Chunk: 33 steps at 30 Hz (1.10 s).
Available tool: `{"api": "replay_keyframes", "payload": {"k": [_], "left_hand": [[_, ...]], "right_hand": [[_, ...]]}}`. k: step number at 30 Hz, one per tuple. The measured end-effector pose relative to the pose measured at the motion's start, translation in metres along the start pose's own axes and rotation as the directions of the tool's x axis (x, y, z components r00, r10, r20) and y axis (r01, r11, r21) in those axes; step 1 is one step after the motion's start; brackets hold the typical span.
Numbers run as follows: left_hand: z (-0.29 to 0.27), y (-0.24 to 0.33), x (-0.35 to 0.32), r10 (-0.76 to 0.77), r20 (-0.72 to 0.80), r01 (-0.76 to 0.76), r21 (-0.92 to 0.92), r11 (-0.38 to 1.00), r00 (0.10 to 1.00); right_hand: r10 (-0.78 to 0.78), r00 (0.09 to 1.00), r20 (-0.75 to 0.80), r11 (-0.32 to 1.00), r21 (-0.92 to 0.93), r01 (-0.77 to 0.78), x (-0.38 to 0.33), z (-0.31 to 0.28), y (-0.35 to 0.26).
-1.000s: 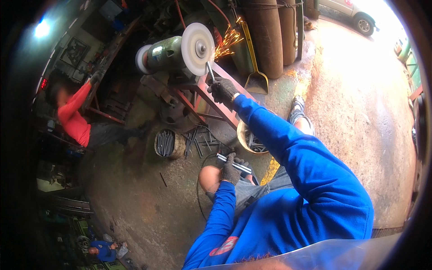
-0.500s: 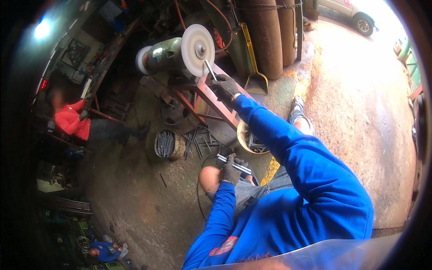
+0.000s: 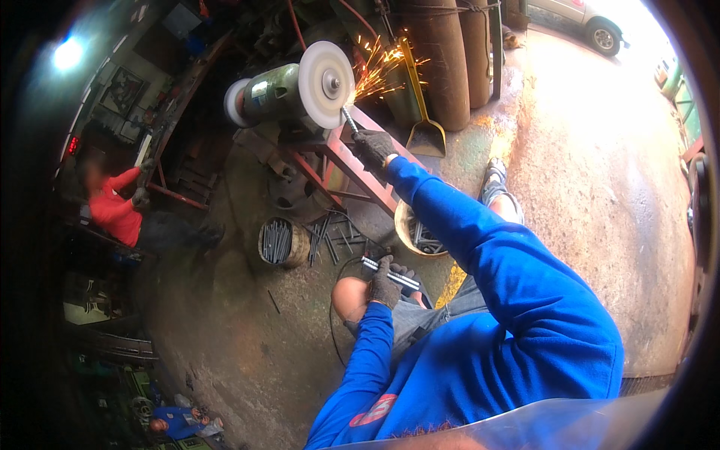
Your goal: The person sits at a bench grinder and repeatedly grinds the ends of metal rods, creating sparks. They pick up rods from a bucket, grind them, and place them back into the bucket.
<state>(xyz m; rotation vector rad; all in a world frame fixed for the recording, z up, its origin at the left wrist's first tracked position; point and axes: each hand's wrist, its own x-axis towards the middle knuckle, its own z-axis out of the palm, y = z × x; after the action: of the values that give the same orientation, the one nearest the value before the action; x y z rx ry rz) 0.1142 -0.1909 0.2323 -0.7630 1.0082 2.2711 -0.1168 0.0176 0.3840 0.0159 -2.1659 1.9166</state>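
My gloved right hand (image 3: 373, 149) is closed round a short metal rod (image 3: 349, 118). The rod's tip meets the lower right edge of a pale grinding wheel (image 3: 325, 84), and orange sparks (image 3: 381, 69) spray up and to the right. That wheel sits on the right end of a green bench grinder (image 3: 271, 91) mounted on a red steel stand (image 3: 360, 169). Low over my bent knee, my gloved left hand (image 3: 385, 283) grips several shiny metal rods (image 3: 405, 280); its fingers wrap round them.
A bucket of dark rods (image 3: 277, 241) stands left of my knee, with loose rods (image 3: 322, 238) beside it. Another bucket (image 3: 406, 229) is under my right arm. Behind are a yellow-edged dustpan (image 3: 428, 139) and tall cylinders (image 3: 439, 67). A person in red (image 3: 116, 206) sits at left.
The rod in my right hand has come against the wheel, and sparks now fly where there were none. My left hand stays put. The person in red has shifted slightly.
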Motion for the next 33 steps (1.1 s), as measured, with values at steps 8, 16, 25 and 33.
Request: {"api": "replay_keyframes", "payload": {"k": [8,16,25,33], "left_hand": [[0.002,0.002,-0.006,0.005,-0.004,-0.005,-0.012,1.0,1.0],[0.0,0.003,-0.006,0.019,-0.018,-0.019,-0.006,1.0,1.0],[-0.001,0.002,-0.004,0.004,-0.018,-0.004,0.0,1.0,1.0],[-0.009,0.005,-0.005,0.022,-0.028,-0.022,0.001,1.0,0.999]], "right_hand": [[0.335,0.942,0.024,0.845,0.435,-0.311,-0.009,0.0,-0.031],[0.17,0.982,0.078,0.907,0.378,-0.187,-0.009,0.01,-0.024],[-0.292,0.952,0.096,0.827,-0.474,0.302,0.0,0.004,-0.003],[0.235,0.971,-0.04,0.96,0.166,-0.226,0.0,0.013,-0.021]]}}
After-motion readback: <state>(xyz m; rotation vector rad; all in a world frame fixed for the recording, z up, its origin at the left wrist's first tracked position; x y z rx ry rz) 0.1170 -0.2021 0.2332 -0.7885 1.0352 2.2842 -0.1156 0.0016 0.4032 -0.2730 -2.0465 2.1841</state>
